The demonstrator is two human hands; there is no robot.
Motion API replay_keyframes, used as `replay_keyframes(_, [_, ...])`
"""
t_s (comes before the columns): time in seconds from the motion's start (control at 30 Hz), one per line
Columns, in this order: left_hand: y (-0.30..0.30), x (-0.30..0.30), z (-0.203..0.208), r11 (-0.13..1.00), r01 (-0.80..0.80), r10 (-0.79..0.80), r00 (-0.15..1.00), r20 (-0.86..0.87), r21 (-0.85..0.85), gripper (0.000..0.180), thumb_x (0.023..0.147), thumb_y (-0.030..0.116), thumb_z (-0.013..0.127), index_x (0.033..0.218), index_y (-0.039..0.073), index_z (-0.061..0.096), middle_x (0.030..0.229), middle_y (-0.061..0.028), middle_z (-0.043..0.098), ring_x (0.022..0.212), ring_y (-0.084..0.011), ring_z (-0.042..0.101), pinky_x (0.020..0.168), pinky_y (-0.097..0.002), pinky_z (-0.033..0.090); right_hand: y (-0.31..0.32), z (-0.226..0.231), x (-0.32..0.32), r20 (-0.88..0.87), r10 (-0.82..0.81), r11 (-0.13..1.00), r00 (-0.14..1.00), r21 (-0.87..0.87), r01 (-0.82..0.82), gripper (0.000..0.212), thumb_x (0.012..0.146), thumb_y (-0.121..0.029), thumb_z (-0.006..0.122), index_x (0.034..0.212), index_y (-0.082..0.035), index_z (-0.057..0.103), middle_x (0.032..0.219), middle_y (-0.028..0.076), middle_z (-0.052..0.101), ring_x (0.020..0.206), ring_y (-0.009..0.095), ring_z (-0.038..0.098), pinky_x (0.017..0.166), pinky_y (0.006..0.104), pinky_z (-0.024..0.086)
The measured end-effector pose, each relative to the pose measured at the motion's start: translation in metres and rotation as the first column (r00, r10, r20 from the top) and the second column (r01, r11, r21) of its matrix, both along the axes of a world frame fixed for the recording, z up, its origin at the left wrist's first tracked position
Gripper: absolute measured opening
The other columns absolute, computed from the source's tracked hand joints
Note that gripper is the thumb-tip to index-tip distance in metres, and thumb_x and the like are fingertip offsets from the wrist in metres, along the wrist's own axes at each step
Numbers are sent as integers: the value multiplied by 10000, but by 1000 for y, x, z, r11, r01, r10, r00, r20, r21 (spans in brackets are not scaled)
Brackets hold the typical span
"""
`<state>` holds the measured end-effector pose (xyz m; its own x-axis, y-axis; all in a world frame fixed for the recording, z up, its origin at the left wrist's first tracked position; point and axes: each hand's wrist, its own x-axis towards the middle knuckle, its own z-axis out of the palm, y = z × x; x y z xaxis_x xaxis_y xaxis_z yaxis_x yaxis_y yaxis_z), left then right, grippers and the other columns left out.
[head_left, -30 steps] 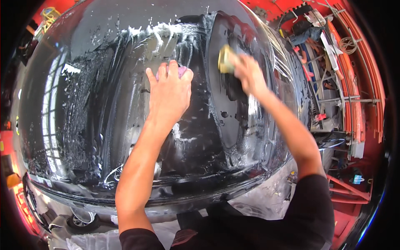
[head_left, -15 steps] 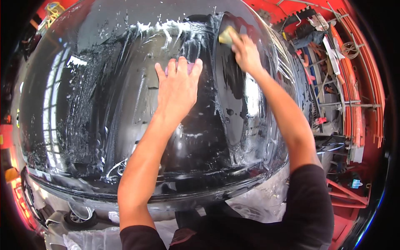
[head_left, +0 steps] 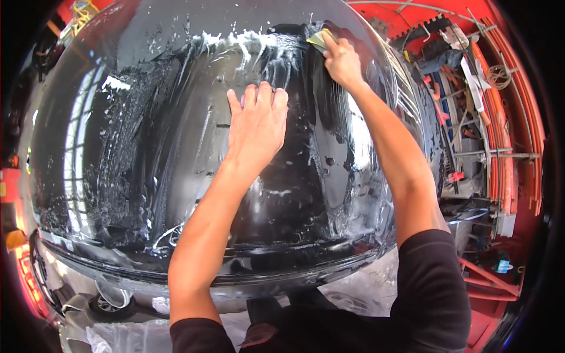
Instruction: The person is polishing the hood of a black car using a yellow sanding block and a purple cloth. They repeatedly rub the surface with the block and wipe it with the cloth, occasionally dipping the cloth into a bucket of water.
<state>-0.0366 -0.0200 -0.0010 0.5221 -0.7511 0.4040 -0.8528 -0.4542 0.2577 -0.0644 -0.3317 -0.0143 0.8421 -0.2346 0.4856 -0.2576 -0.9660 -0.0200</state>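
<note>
**Wet, curved, glossy black panel [head_left: 194, 138] reached across by bare left hand [head_left: 259, 123] and right hand [head_left: 342, 62]**

Well to the left and below the left hand, a round black rubber tyre [head_left: 126, 309] is seen beyond the panel's lower edge. Left of the hand, the panel's smooth surface is covered in fine, wet speckles and downward streaks. A small pink block [head_left: 242, 101] is held under the bent fingers of the left hand; it is mostly hidden, so only a sliver is shown between two fingers. The palm is turned down and the forearm is angled up from below. Thick, runny white foam [head_left: 247, 44] is spread in drips just above this hand. Farther right, a flat, yellow-edged pad [head_left: 319, 39] is gripped by the right hand and is placed at its upper left, against the panel. The right arm is stretched forward, the elbow slightly bent. Well to the right of that hand, long, slim orange pipes [head_left: 527, 141] are stacked side by side.
</note>
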Motion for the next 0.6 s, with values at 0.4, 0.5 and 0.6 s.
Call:
replay_keyframes(0.4, [1, -7, 2, 999, 23, -24, 1000, -17, -29, 250, 1006, 170, 686, 1218, 58, 618, 1289, -211, 616, 1298, -432, 589, 1130, -736, 423, 1, 2, -38, 34, 192, 981, 981, 10, -193, 565, 971, -97, 688, 1525, -144, 593, 1228, 246, 622, 1096, 459, 643, 921, 545, 526])
replay_keyframes(0.5, [3, -2, 7, 999, 32, -31, 999, -35, 13, 269, 1007, 184, 686, 1236, 58, 625, 1313, -216, 617, 1316, -435, 582, 1148, -733, 406, 4, -6, 8, -3, -148, 989, 989, -28, 148, 553, 976, -95, 690, 1517, -145, 589, 1235, 251, 610, 1112, 463, 631, 924, 551, 515])
replay_keyframes(0.6, [23, 12, -9, 998, -57, 56, 998, 33, 26, 310, 1019, 202, 673, 1287, 52, 629, 1374, -230, 611, 1352, -437, 568, 1161, -737, 393, 75, -23, -55, 113, 213, 975, 971, 37, -218, 658, 952, -71, 718, 1584, -140, 551, 1352, 300, 581, 1210, 494, 600, 1043, 539, 495])
